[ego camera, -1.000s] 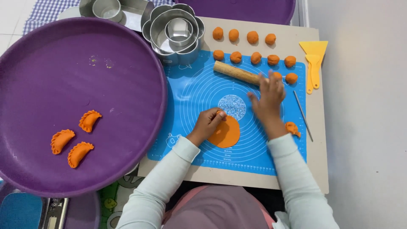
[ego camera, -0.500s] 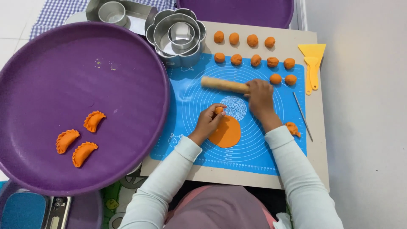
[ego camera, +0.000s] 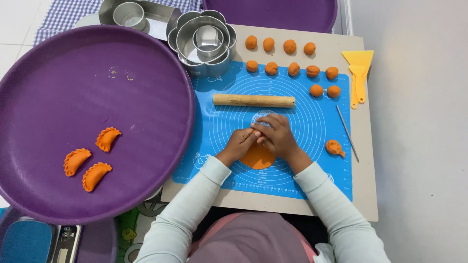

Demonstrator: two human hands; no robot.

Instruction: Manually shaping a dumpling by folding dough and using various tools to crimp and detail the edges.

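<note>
Mat (ego camera: pixel 312 141): blue, smooth, rubbery-looking, faintly sheened, printed with pale rings.
Rolling pin (ego camera: pixel 254 101): bare wood, matt, pale grain seen.
Dough disc (ego camera: pixel 258 157): orange, soft, matt, smooth.
Tray (ego camera: pixel 73 87): purple plastic, smooth, dull gloss.
Cutters (ego camera: pixel 204 39): polished metal, reflective.
Scraper (ego camera: pixel 358 73): yellow plastic, smooth.
Board (ego camera: pixel 363 165): beige, matt, flat.
Sleeves (ego camera: pixel 185 219): pale cloth, soft, matt.
</note>
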